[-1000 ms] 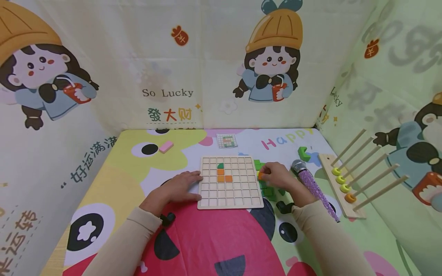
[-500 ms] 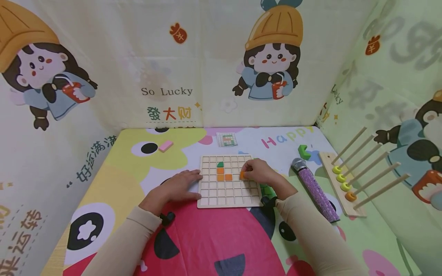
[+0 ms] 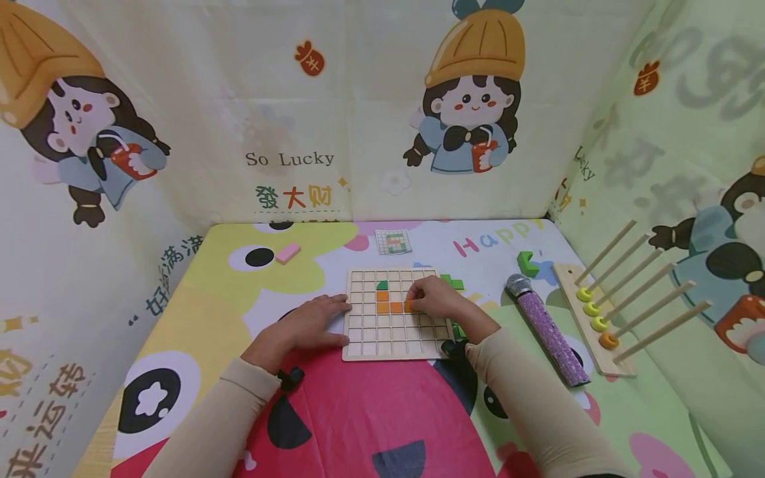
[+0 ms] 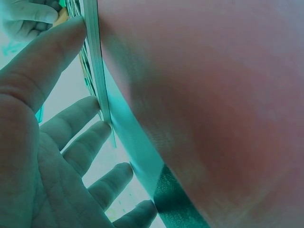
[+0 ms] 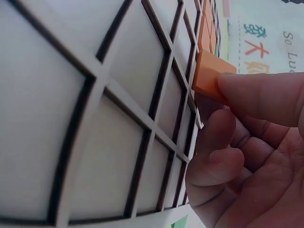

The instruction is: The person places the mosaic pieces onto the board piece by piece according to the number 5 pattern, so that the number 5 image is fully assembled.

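Grid board (image 3: 394, 345): wooden, square cells, lying flat on the mat (image 3: 382, 411). Contents: one green tile (image 3: 382, 285) in an upper cell; three orange tiles (image 3: 388, 307) directly below it, forming an L. Right hand (image 3: 433, 297), over the board at 3 o'clock from that L: thumb and fingers pinch an orange square (image 5: 209, 76), held tilted, one edge down toward a cell just right of the L; square shape, no long axis. Left hand (image 3: 311, 324), at the board's 9 o'clock edge: fingers straight, relaxed, touching the rim. Green pieces (image 3: 452, 283) on the mat at 3 o'clock of the board.
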`<action>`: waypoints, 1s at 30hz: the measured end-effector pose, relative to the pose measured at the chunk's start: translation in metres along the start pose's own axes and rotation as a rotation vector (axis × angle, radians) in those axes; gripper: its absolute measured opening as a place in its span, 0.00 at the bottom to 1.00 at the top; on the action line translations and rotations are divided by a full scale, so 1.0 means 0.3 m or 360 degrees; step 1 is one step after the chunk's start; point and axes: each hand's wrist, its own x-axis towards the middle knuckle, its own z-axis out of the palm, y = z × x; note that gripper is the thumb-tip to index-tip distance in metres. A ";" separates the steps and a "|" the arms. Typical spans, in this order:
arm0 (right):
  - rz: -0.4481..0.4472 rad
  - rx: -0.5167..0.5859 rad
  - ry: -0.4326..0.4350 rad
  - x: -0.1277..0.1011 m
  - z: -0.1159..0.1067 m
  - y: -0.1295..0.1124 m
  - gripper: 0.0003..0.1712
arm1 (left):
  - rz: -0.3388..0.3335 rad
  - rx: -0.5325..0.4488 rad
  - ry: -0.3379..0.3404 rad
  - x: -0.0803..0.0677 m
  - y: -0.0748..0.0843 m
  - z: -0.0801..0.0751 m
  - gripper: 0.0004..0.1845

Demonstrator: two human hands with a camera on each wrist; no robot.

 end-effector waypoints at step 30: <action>0.0014 -0.0315 0.0100 0.012 0.035 -0.046 0.06 | -0.0040 -0.0010 -0.0017 -0.002 -0.002 -0.003 0.44</action>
